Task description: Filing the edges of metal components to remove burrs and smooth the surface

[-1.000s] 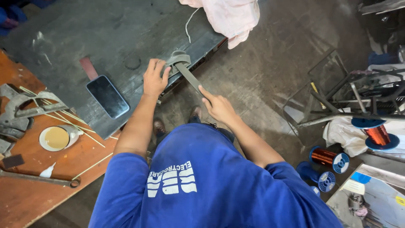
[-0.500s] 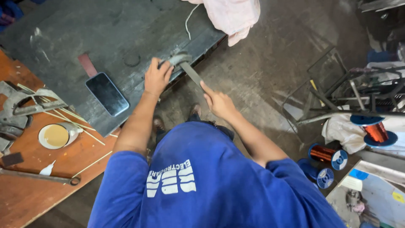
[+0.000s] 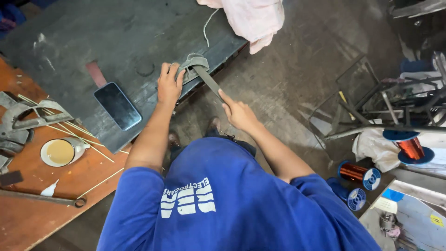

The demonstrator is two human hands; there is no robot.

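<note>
At the bottom of the frame we see our blue shirt (image 3: 218, 204), with both bare forearms reaching up toward the middle. Our right hand (image 3: 238, 113), just right of centre, is closed around the lower end of a flat grey strip (image 3: 209, 81), thumb laid along it. The strip runs diagonally up and left to the edge of the dark counter (image 3: 83, 42). There our left hand (image 3: 169, 84) lies with fingers pressed together and curled over a folded grey pad (image 3: 194, 62), where the strip's upper end meets the counter edge; whether the strip and pad are one piece we cannot tell.

Left of that hand, a black phone (image 3: 117, 105) lies face up on the counter, with a reddish strip (image 3: 96, 74) just above it. At lower left, on the orange wooden surface (image 3: 28, 223), we see a small round tin (image 3: 59, 152) and thin pale sticks (image 3: 88, 137). At right, on the concrete floor (image 3: 288, 74), stand copper wire spools (image 3: 358, 174) and a metal frame (image 3: 362, 107). At the top centre, a pale pink cloth (image 3: 253, 18) hangs over the counter's far edge.
</note>
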